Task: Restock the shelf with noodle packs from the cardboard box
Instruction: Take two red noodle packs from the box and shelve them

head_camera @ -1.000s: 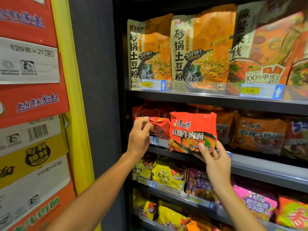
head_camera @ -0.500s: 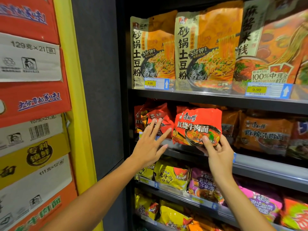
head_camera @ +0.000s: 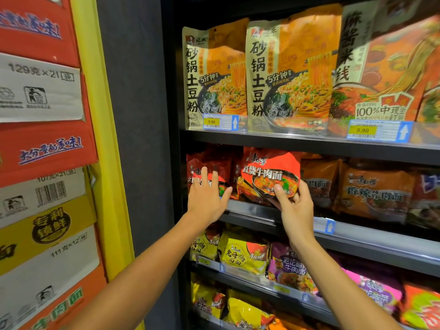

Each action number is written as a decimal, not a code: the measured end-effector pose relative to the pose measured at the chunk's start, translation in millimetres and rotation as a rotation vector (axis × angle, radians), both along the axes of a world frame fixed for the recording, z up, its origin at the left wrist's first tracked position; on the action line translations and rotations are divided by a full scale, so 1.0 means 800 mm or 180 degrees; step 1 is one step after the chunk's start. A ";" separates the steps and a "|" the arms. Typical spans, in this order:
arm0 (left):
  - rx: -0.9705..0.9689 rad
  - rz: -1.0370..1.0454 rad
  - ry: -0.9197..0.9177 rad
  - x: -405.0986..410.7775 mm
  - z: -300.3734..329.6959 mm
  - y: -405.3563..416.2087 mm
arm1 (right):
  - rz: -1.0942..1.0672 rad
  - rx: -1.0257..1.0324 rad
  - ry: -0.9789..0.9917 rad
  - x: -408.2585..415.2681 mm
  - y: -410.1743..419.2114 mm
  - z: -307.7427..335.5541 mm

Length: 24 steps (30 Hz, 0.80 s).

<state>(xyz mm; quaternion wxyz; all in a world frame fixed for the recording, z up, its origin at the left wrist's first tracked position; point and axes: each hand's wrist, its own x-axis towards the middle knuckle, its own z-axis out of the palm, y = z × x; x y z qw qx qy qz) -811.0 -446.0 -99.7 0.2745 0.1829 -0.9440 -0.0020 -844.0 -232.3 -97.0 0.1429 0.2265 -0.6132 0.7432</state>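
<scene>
My right hand (head_camera: 294,206) grips the lower edge of a red noodle pack (head_camera: 269,173), which stands tilted on the second shelf (head_camera: 252,210) among other red packs. My left hand (head_camera: 207,196) is flat with fingers spread, pressing against another red noodle pack (head_camera: 209,163) at the shelf's left end. The cardboard box the packs come from is out of sight.
Tall orange noodle bags (head_camera: 289,75) fill the top shelf. Orange packs (head_camera: 376,189) sit to the right on the second shelf. Yellow packs (head_camera: 242,256) and purple packs (head_camera: 290,270) fill the lower shelves. Stacked cartons (head_camera: 40,163) stand at left beside a yellow post (head_camera: 104,139).
My left hand let go of the left red pack, opened and now pushes it back flat. My right hand has moved its red pack further into the shelf.
</scene>
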 end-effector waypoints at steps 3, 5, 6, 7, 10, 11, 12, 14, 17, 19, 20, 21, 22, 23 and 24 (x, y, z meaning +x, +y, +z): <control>-0.0055 -0.0128 0.0093 0.003 -0.007 -0.006 | -0.0099 0.0615 0.0133 -0.015 -0.012 0.005; -0.0052 -0.0255 0.0244 0.008 -0.014 -0.009 | -0.0206 0.1057 0.0253 -0.021 -0.020 0.011; -0.0027 -0.0324 0.0333 0.011 -0.017 -0.010 | -0.0226 0.1253 0.0280 -0.024 -0.024 0.014; -0.0017 -0.0407 0.0436 0.015 -0.019 -0.010 | -0.0248 0.1495 0.0287 -0.029 -0.027 0.016; -0.0002 -0.0848 0.0677 0.027 -0.028 -0.003 | -0.0451 0.2484 0.0305 -0.045 -0.027 0.018; -0.0013 -0.1019 0.0662 0.030 -0.032 0.001 | -0.0551 0.2818 0.0300 -0.047 -0.025 0.018; -0.0038 -0.1143 0.0600 0.033 -0.037 0.006 | -0.0644 0.3110 0.0304 -0.048 -0.023 0.017; -0.0065 -0.1222 0.0438 0.035 -0.044 0.012 | -0.0831 0.3405 0.0362 -0.046 -0.019 0.019; -0.0021 -0.1102 0.0147 0.032 -0.049 0.015 | -0.1111 0.3095 0.0448 -0.039 -0.012 0.019; -0.0021 -0.1009 0.0030 0.029 -0.049 0.016 | -0.1278 0.2747 0.0483 -0.034 -0.005 0.016; -0.0019 -0.0968 0.0010 0.028 -0.048 0.017 | -0.1368 0.2620 0.0557 -0.031 -0.002 0.013; -0.0028 -0.0922 -0.0002 0.027 -0.047 0.019 | -0.1450 0.2493 0.0694 -0.028 0.001 0.010; -0.0050 -0.0876 -0.0007 0.026 -0.047 0.020 | -0.1514 0.2364 0.0919 -0.022 0.004 0.006; -0.0066 -0.0836 -0.0015 0.024 -0.046 0.022 | -0.1542 0.2261 0.1208 -0.015 0.006 0.002; -0.0053 -0.0818 -0.0024 0.023 -0.046 0.025 | -0.1524 0.2253 0.1509 -0.008 0.006 -0.002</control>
